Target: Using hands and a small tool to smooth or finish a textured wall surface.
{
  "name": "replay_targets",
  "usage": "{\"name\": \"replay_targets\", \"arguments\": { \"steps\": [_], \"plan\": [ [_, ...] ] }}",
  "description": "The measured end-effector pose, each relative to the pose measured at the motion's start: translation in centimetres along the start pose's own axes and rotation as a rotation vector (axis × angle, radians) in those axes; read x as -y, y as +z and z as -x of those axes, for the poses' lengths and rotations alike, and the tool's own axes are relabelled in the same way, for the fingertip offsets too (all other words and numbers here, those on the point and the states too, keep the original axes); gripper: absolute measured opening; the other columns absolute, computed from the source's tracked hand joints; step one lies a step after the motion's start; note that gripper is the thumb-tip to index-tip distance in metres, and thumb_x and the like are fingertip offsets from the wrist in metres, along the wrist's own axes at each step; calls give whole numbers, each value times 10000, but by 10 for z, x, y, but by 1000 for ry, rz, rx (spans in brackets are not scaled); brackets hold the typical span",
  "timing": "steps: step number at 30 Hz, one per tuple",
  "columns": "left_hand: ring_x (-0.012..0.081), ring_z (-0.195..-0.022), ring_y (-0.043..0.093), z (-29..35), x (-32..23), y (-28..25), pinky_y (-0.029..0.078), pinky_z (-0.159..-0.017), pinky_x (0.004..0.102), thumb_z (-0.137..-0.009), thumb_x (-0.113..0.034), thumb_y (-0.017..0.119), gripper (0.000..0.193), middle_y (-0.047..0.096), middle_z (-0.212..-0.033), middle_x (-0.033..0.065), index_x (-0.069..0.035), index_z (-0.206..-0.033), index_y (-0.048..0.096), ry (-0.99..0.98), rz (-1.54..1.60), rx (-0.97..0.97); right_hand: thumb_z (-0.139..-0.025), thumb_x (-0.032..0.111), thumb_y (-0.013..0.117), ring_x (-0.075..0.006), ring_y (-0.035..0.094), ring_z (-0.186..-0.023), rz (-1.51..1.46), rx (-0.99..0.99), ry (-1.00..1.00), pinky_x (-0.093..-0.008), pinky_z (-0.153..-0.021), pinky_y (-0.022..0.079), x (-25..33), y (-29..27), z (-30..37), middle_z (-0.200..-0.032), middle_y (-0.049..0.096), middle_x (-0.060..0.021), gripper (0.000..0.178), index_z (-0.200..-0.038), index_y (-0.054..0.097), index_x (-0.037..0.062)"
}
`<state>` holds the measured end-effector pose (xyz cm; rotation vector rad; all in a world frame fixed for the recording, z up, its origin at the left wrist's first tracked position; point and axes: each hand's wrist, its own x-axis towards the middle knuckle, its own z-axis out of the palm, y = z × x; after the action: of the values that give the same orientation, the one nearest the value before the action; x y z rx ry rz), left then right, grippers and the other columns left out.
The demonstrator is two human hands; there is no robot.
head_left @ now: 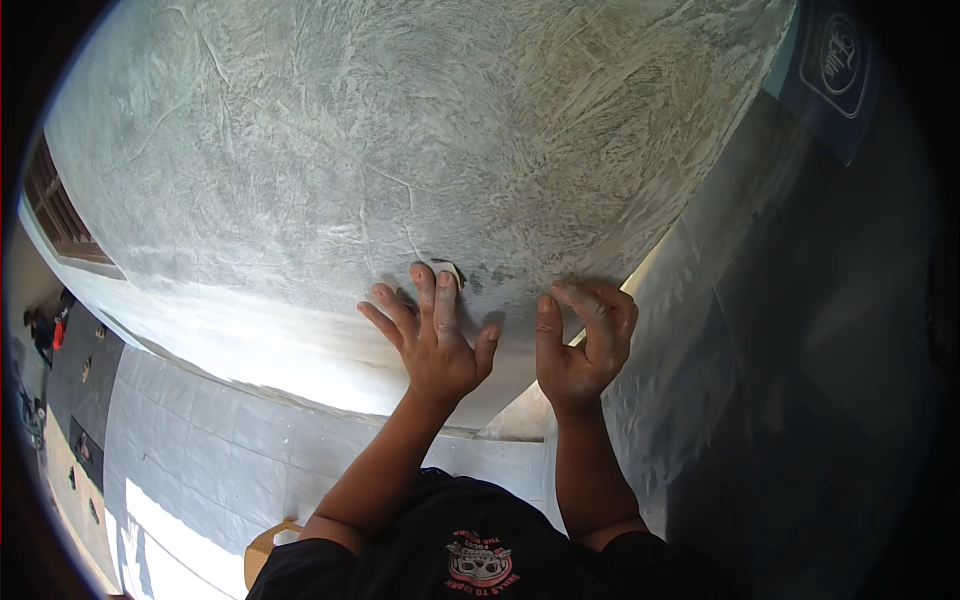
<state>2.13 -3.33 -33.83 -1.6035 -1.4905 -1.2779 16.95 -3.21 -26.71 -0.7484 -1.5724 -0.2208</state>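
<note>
1. Centre: left hand (438, 355), fingers spread, fingertips pressing a small pale sheet (453, 267) against the grey plastered wall (300, 150).
2. Right of centre: right hand (585, 360), fingers loosely curled, thumb apart, near the wall's edge.

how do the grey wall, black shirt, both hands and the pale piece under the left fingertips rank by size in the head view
1. Grey wall
2. Black shirt
3. Left hand and right hand: too alike to rank
4. Pale piece, partly covered
</note>
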Motion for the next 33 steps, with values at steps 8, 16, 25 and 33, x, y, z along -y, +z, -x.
{"name": "replay_targets", "arguments": {
  "steps": [8, 16, 25, 33],
  "plan": [
    [489, -1427, 15, -9, 6, 15, -39, -1063, 696, -899, -692, 317, 918, 189, -1520, 289, 72, -1407, 335, 131, -170, -37, -757, 14, 692, -248, 561, -904, -181, 18, 113, -347, -794, 467, 0, -7, -2, -921, 617, -90, 206, -959, 664, 39],
    [472, -1428, 84, -59, -11, -10, -23, -1067, 693, -890, -708, 324, 907, 220, -1512, 289, 9, -1445, 329, 56, -53, 41, -773, 29, 687, -245, 554, -931, -164, 73, 92, -352, -817, 459, 0, -9, -5, -957, 635, -93, 183, -953, 656, 26],
    [421, -1446, 86, 52, 15, 34, -12, -1078, 690, -852, -714, 434, 840, 193, -1543, 221, -132, -1453, 365, 224, -110, -60, -790, 35, 683, -247, 548, -944, -167, 98, 91, -359, -835, 455, 6, -7, -5, -982, 606, -107, 162, -950, 658, 33],
    [470, -1431, 63, -33, 17, 7, -12, -1061, 699, -868, -720, 380, 923, 162, -1536, 273, -36, -1478, 277, 44, -88, -96, -769, 63, 719, -251, 551, -949, -152, 77, 73, -365, -821, 463, 12, -1, -5, -974, 583, -111, 181, -942, 668, 47]
  ]
}}
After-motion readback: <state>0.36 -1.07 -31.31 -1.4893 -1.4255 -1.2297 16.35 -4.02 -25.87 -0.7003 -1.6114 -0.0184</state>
